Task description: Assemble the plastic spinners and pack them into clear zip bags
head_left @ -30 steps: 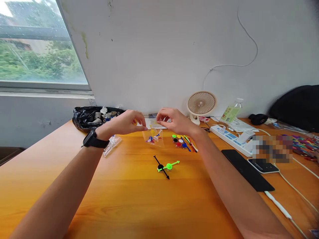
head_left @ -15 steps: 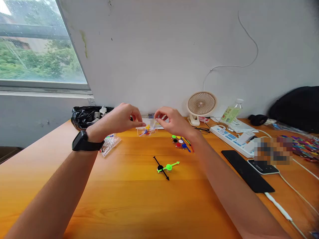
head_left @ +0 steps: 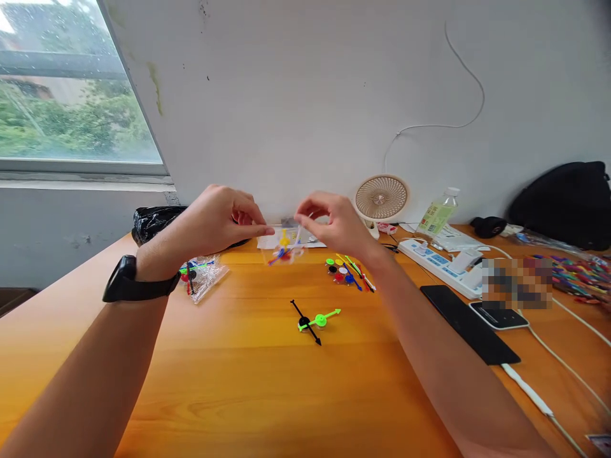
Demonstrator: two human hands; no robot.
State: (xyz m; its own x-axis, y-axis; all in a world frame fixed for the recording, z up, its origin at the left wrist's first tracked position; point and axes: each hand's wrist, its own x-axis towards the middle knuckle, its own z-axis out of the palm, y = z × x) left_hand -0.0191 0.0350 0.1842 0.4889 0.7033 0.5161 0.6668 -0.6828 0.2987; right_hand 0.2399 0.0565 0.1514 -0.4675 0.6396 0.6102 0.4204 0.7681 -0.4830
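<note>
A small clear plastic bag [head_left: 265, 254] hangs above the far part of the table, between my two hands. Red, blue, yellow and white plastic spinner pieces [head_left: 285, 240] show inside it. My left hand [head_left: 224, 219], with a black watch on the wrist, pinches at the bag's upper left. Opposite it, my right hand [head_left: 331, 222] closes thumb and fingers on the upper right, just above a white piece. Exact fingertip contact is hard to see. Nearer me, a black arrow spinner [head_left: 312, 332] and a green arrow spinner [head_left: 329, 317] lie crossed on the table.
Coloured discs and arrows [head_left: 348, 273] lie beside my right forearm. Another bag of pieces [head_left: 205, 277] is near my left wrist. At right are a fan [head_left: 382, 198], bottle [head_left: 439, 213], power strip [head_left: 442, 267], black phone-like slab [head_left: 468, 323] and cables.
My left hand has shifted left and my hands are farther apart. The bag hangs a little more spread out, its yellow piece showing more clearly. The view has turned slightly right.
</note>
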